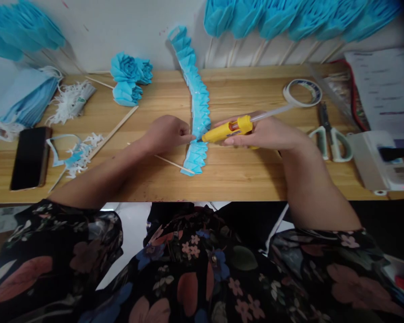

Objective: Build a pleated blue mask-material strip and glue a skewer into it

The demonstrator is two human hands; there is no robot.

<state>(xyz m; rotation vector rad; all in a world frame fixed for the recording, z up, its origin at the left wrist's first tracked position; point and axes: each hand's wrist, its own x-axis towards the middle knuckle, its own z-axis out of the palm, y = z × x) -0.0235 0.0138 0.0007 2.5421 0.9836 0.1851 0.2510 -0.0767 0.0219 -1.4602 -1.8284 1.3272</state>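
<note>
A long blue pleated paper strip (pixel 199 101) runs from the wall down across the wooden table, with pale dots along it. My right hand (pixel 272 132) is wrapped round a yellow hot glue gun (pixel 230 129), whose nozzle is at the lower part of the strip. From the gun's back sticks out a clear glue stick (pixel 272 112). My left hand (pixel 166 134) is closed, its fingertips at the strip's left edge across from the nozzle. Below it, a thin wooden stick (pixel 173 163) lies with one end on the strip's near end.
Blue paper flowers (pixel 126 69) lie behind my left hand; more flowers on sticks (pixel 279 18) lean on the wall. At left are a phone (pixel 31 158), face masks (pixel 27 101) and white string (pixel 72 101). At right are a tape roll (pixel 303 93), scissors (pixel 330 137) and a white device (pixel 373 161).
</note>
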